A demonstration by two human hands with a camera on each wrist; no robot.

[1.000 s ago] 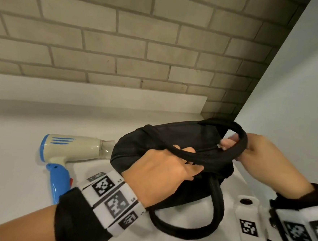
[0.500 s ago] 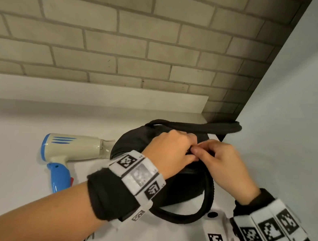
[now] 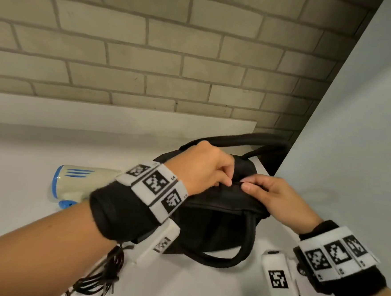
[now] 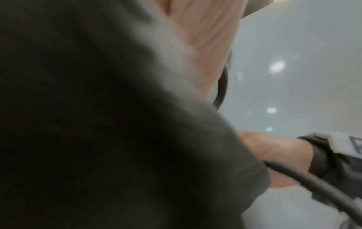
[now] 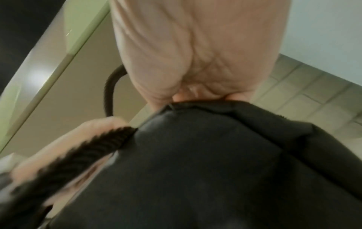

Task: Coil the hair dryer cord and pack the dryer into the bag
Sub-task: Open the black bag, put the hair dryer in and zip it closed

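A black fabric bag (image 3: 215, 221) with two thick handles sits on the white counter, near the right wall. My left hand (image 3: 208, 171) pinches the bag's top edge from the left, fingers curled. My right hand (image 3: 272, 199) grips the same edge from the right, thumb on the fabric; its fingertips almost meet the left ones. The bag (image 5: 205, 162) fills the right wrist view and the bag (image 4: 98, 124) darkens most of the left wrist view. The cream and blue hair dryer (image 3: 81, 181) lies on the counter left of the bag, partly hidden by my left forearm. Its cord is not clearly seen.
A brick wall (image 3: 150, 52) backs the counter, with a low white ledge (image 3: 122, 122) along it. A pale wall panel (image 3: 363, 148) closes the right side. Dark cables (image 3: 102, 277) hang under my left wrist. Bare counter (image 3: 14, 181) stretches to the left.
One second ago the hands were apart, the right at the bag's far end. They have come together on the bag's top edge. The far handle has dropped back toward the wall.
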